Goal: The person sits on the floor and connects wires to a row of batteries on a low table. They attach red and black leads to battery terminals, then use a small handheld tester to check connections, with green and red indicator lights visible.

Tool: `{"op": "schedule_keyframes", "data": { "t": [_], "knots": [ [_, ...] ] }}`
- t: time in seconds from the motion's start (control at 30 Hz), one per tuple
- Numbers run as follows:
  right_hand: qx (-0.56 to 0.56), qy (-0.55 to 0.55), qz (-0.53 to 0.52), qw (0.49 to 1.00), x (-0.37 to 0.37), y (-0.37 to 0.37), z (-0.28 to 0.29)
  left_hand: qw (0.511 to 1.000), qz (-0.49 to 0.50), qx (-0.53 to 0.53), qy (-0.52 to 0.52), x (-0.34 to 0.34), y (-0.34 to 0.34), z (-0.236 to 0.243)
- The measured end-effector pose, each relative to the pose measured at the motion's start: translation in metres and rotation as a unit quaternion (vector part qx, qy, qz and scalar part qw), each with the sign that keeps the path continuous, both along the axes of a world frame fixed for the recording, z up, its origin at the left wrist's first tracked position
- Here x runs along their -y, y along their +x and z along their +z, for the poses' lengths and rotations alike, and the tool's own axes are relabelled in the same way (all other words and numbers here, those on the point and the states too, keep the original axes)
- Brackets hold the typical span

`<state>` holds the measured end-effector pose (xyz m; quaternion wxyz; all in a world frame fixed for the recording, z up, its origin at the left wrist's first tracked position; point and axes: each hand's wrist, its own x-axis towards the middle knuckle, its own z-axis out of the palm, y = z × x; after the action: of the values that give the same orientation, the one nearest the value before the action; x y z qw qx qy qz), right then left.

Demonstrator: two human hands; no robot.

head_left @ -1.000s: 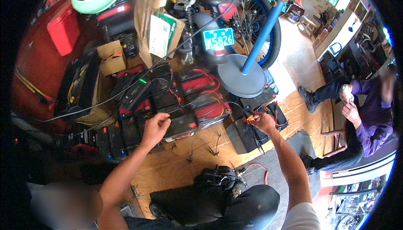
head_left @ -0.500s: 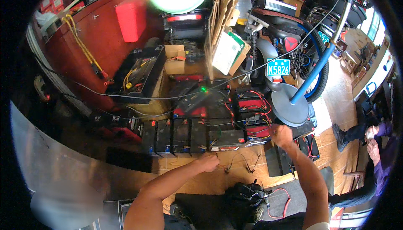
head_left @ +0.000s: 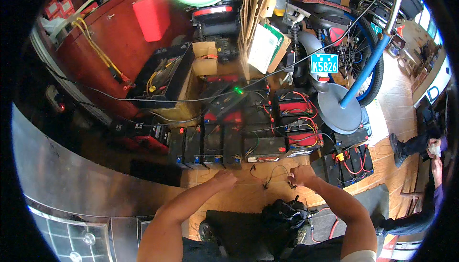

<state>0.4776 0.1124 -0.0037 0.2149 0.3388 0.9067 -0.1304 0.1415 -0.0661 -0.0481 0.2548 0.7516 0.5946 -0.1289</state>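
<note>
The right hand point(head_left: 302, 175), fingers pinched, seemingly gathered a thin lead point(head_left: 266, 184); lifting likely needed care. The left hand point(head_left: 224, 180) curled, contents unclear

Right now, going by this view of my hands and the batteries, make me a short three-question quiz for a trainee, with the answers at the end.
1. Which is nearer the yellow connector: the left hand or the right hand?
2. True or false: the left hand is gripping the yellow connector.
3. Fill in the colour: the round base at the foot of the blue pole is ____.

Key:
1. The right hand.
2. False; the left hand is well apart from it.
3. Gray.
</note>
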Motion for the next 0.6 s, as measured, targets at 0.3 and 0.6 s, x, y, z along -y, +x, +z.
{"op": "schedule_keyframes", "data": {
  "t": [0.3, 0.6],
  "knots": [
    [0.069, -0.026, 0.012, 0.997, -0.009, 0.04, -0.049, 0.999, -0.004, 0.026, 0.027, -0.005, 0.005, -0.026],
    [-0.083, 0.037, -0.073, 0.993, -0.025, 0.046, -0.035, 0.999, -0.047, -0.006, 0.027, -0.013, 0.009, -0.022]
  ]
}}
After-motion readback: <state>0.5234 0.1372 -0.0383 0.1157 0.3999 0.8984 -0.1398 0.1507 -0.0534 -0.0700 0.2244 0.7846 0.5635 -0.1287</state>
